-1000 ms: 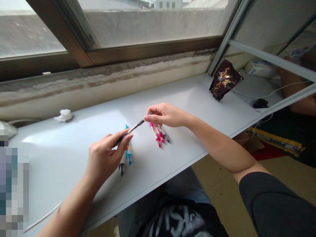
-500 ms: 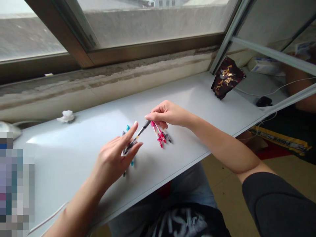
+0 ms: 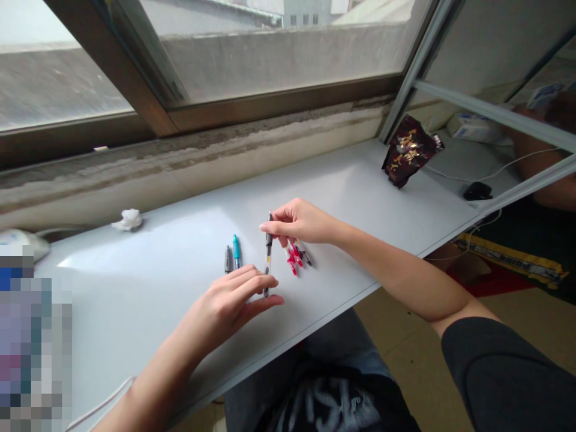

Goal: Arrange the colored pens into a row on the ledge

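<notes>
My right hand (image 3: 299,222) pinches a clear-barrelled pen (image 3: 269,243) by its dark grip end, and the pen points toward the table's front edge. My left hand (image 3: 238,297) is at the pen's other end, fingers lying over it and thumb apart. The pen's end shows in that gap; whether the fingers touch it I cannot tell. Left of the pen lie a teal pen (image 3: 236,247) and a dark grey pen (image 3: 227,259), their lower parts hidden behind my left hand. Several red and dark pens (image 3: 293,259) lie bunched below my right hand.
A crumpled white tissue (image 3: 129,219) lies near the wall on the white table (image 3: 171,264). A dark foil bag (image 3: 408,151) stands at the far right by a metal frame (image 3: 495,108). A white cable (image 3: 101,403) runs along the near left. Behind is a window.
The pen has swung from slanted to nearly straight up-and-down in view. My left hand has shifted right and down, uncovering the upper parts of the teal and grey pens.
</notes>
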Tool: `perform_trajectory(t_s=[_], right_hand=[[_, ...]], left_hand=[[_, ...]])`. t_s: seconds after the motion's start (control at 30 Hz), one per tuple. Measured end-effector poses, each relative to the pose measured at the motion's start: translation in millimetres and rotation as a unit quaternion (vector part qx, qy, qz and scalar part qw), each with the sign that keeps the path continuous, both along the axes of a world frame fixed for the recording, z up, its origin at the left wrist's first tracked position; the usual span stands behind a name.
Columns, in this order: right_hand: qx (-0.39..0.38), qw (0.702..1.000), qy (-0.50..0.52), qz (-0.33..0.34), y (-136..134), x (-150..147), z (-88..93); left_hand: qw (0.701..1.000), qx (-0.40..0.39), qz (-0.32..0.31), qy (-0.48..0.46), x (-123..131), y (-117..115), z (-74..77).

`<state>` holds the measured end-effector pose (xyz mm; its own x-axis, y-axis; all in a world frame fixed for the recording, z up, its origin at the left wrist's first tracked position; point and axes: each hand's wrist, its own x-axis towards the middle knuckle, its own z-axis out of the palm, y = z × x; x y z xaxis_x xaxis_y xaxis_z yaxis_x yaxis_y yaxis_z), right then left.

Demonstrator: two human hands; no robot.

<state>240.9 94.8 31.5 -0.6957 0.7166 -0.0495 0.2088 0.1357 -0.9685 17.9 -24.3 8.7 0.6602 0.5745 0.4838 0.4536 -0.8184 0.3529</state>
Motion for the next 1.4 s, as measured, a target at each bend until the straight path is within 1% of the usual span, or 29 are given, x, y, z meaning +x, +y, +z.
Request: perform_trajectory(t_s=[0.17, 0.43, 0.63, 0.87, 1.1, 1.27, 1.4], right_hand=[[0.015, 1.0, -0.014, 0.009, -1.2, 0.7, 0.0], [0.039, 0.999, -0.017, 0.005, -2.9, 2.2, 4.5], [0.058, 0.998, -0.031, 0.014, -4.3, 0.7, 3.1], [0.06, 0.997, -0.046, 0.011, -5.2, -1.3, 2.6], [0.042, 0.998, -0.033, 0.03, -6.1, -0.4, 2.7], [0.04, 0.998, -0.039, 0.025, -6.3, -0.3, 4.8], [0.055, 0.997, -0.057, 0.025, -6.1, -1.2, 6.1]], left_hand=[[1.0, -0.02, -0.006, 0.0, 1.3, -1.0, -1.9], [1.0, -0.023, -0.007, 0.005, 1.9, 1.9, -1.3], [1.0, -0.016, 0.009, -0.001, 1.3, -0.7, -0.4], [0.999, -0.033, 0.001, -0.01, 0.9, -1.4, -1.6], [0.999, -0.049, -0.008, -0.002, 2.7, -2.9, 1.9], [0.999, -0.033, 0.01, 0.018, 2.9, -3.9, 1.4], [0.999, -0.03, 0.001, 0.016, 2.0, -3.7, 0.6]])
